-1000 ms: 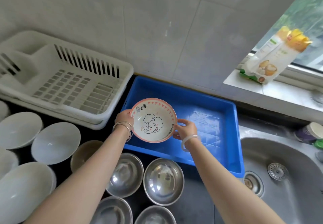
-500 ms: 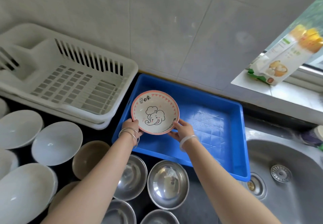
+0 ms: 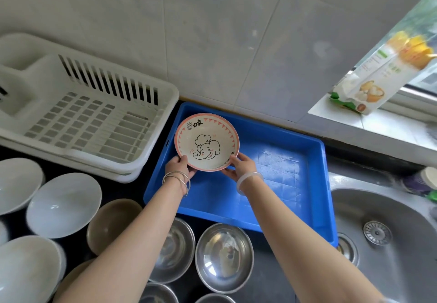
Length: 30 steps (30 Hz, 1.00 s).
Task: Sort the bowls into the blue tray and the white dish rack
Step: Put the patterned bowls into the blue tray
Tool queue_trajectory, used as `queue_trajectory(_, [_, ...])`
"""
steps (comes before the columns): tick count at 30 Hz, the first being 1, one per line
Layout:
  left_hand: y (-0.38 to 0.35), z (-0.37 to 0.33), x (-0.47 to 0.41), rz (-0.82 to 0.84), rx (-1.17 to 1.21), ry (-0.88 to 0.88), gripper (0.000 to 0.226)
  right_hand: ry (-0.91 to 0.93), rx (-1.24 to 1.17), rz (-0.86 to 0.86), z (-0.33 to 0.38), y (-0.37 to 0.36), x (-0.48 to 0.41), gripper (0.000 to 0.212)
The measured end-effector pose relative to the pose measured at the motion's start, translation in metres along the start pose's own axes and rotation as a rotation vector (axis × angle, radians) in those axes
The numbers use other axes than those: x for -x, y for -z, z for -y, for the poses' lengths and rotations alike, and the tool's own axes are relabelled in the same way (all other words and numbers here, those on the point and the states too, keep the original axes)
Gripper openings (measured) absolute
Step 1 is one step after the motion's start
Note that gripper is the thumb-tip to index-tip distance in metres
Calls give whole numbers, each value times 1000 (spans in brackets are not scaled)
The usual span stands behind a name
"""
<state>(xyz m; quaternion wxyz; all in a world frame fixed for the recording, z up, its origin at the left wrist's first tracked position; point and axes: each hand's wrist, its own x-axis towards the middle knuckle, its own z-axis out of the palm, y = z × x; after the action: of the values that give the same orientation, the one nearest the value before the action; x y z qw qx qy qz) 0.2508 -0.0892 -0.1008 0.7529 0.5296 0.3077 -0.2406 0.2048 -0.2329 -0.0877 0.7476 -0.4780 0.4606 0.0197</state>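
Head view. We hold the elephant bowl (image 3: 207, 142) at its near rim with both hands. The left hand (image 3: 178, 166) grips the lower left edge and the right hand (image 3: 240, 165) the lower right, each with its thumb laid on the rim and its fingers curled beneath, out of sight. The bowl is tipped with its inside toward us, over the far left corner of the blue tray (image 3: 283, 184). We cannot tell whether its foot already touches the tray floor.

To finish this step well, we judge that the bowl should be levelled, lowered close into that corner and released only once it sits flat, which leaves the remaining floor free for later bowls.

The white dish rack (image 3: 94, 123) stands just left of the tray, with no bowl in it. On the dark counter (image 3: 267, 279) wait white bowls (image 3: 63, 203), a brown bowl (image 3: 111, 224) and steel bowls (image 3: 223, 255). A steel sink (image 3: 390, 255) lies to the right, a grey tiled wall (image 3: 212, 42) behind, and a food packet (image 3: 378, 78) leans on the window ledge.
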Motion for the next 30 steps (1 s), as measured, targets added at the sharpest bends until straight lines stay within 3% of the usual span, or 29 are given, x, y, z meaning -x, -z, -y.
queue_trajectory(4, [-2,3,4,-31,-42,-52,29,5,9,43,-2,2,4,35])
queue_trajectory(9, [-2,16,25,-99,-321,-252,28,29,258,127,-2,12,15,38])
queue_trajectory(14, [-1,30,63,-90,-475,-334,35,105,418,122,4,37,37,38])
queue_trajectory(22, [-39,92,159,116,-806,-453,29,351,731,-239,-6,155,113,26])
queue_trajectory(26, [-61,155,211,330,-912,-452,25,365,883,-468,-28,243,159,25])
queue_trajectory(30, [-80,216,250,592,-1099,-395,27,246,945,-663,-59,324,199,30])
